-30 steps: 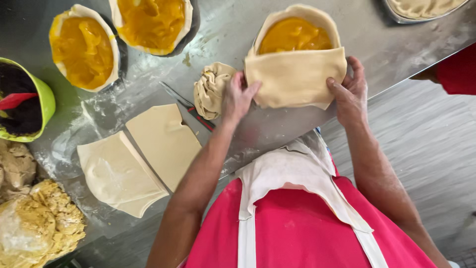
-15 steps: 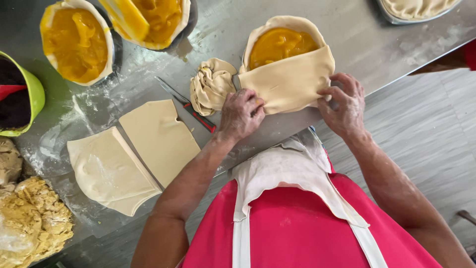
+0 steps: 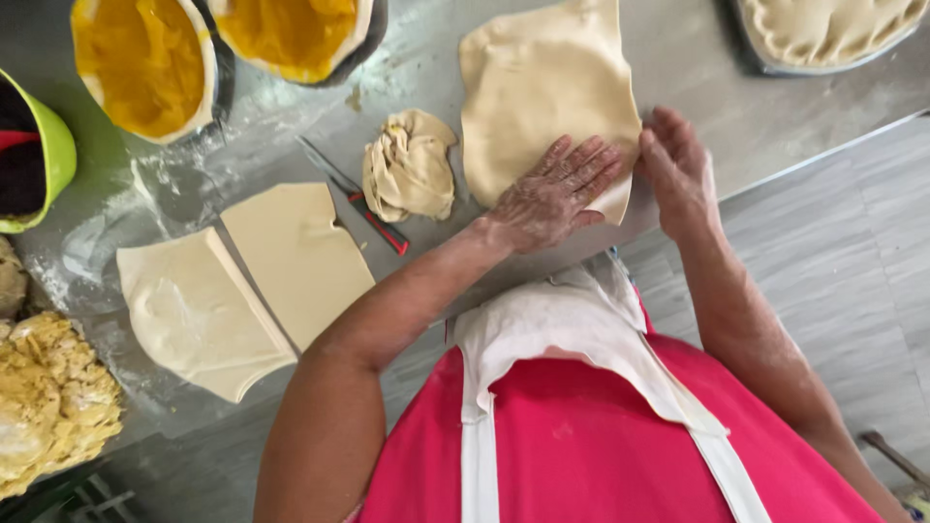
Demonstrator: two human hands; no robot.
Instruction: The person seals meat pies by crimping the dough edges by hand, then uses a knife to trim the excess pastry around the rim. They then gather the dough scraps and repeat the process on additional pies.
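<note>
A pale dough sheet (image 3: 542, 87) now lies spread over a pie dish on the steel table (image 3: 697, 87), hiding the orange filling. My left hand (image 3: 552, 194) rests flat on its near edge, fingers spread. My right hand (image 3: 678, 169) presses the sheet's near right edge with its fingers together. Neither hand grips anything. A crumpled ball of dough scraps (image 3: 409, 165) sits just left of the covered pie. A knife with a red handle (image 3: 354, 194) lies beside it.
Two open pies with orange filling (image 3: 145, 63) (image 3: 291, 34) stand at the back left. Two cut dough sheets (image 3: 199, 310) (image 3: 295, 257) lie on the floured table. A green bowl (image 3: 53, 155), crumbly dough (image 3: 53, 407) and a covered pie (image 3: 823, 29) are at the edges.
The dough sheet held over the near half of the filled pie has been laid across all of it. Both hands dropped from lifting its edge to pressing it down.
</note>
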